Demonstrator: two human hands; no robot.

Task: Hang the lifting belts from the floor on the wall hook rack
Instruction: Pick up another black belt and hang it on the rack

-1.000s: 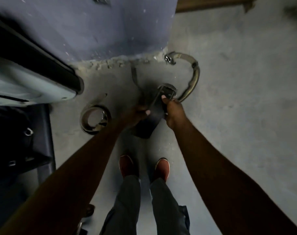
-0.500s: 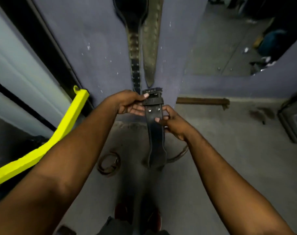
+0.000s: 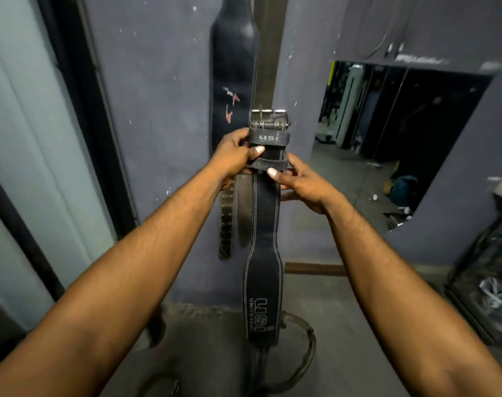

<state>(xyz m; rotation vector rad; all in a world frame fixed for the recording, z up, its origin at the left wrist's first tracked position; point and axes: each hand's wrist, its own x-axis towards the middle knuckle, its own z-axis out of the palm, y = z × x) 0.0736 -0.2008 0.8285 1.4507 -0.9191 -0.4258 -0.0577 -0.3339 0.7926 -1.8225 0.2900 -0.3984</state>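
A black lifting belt (image 3: 262,253) with white stitching hangs straight down from my hands, its metal buckle (image 3: 269,120) at the top. My left hand (image 3: 235,156) grips it just under the buckle; my right hand (image 3: 301,181) pinches the strap loop slightly lower. Two belts hang on the purple wall behind: a black one (image 3: 232,81) and a brown one (image 3: 268,47). Their hook rack is above the frame. A brown belt (image 3: 307,356) lies curved on the floor by the wall, and a coiled one (image 3: 158,385) at the bottom edge.
A grey panel with a dark frame (image 3: 43,138) runs along the left. A mirror (image 3: 401,133) is set in the wall on the right. A dark bin (image 3: 490,282) stands at the right edge. A wooden strip (image 3: 312,267) lies at the wall's base.
I have stood up from the floor with the black belt. Both hands raised it from the floor up against the wall, and the view swung from the floor to the hanging belts.
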